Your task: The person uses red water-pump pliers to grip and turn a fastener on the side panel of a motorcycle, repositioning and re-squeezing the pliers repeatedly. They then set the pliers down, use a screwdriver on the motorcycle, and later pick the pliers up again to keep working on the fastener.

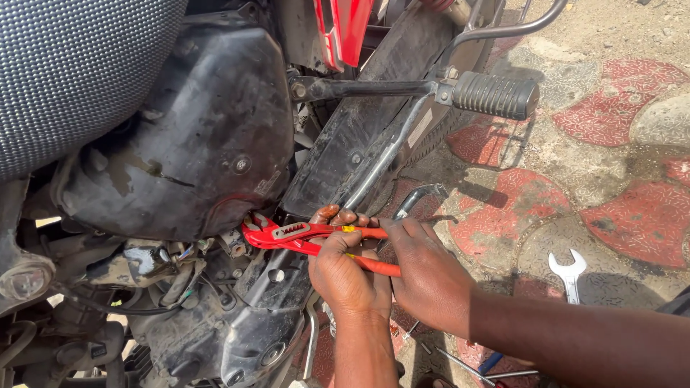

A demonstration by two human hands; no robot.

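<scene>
We note both hands, left hand and right hand, closed on the red pliers, jaws biting a fitting under the motorcycle side cover; next calls for steady turning.

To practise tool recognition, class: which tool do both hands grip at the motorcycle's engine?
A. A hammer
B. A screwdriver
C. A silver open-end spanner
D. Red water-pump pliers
D: the left hand and right hand close on the red water-pump pliers; the silver open-end spanner lies untouched on the ground.

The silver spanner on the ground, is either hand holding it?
No. The silver spanner lies alone on the paving, while both hands grip the red pliers.
</scene>
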